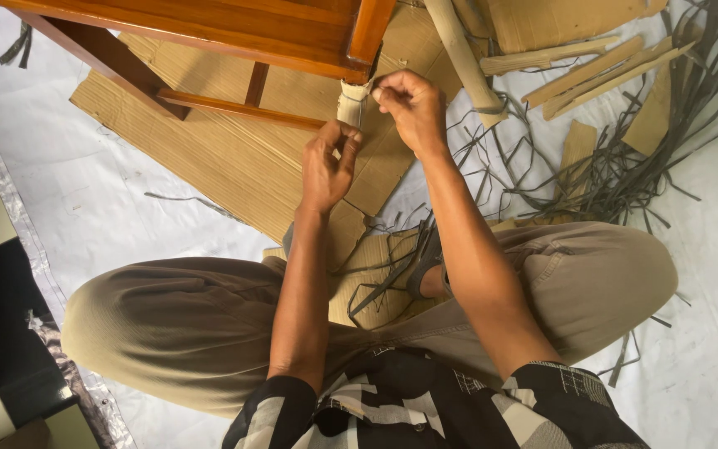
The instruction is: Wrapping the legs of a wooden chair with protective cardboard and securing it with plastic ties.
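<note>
At upper centre of the frame, both hands work a cardboard wrap (pixel 351 101) onto the leg (pixel 370 33) of the wooden furniture. The left hand (pixel 326 166) pinches a dark strap (pixel 359 209) below the wrap; the right hand (pixel 409 104) pinches the wrap's upper edge, both forearms extended forward over the crossed knees. Judged step: binding the wrap, which calls for steady strap tension.

Both hands, left (pixel 327 169) and right (pixel 410 106), reach forward, fingers pinched.

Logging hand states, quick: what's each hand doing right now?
Left hand: closed, pinching the cardboard wrap on the chair leg.
Right hand: closed, fingertips pinching the wrap's top edge.
</note>
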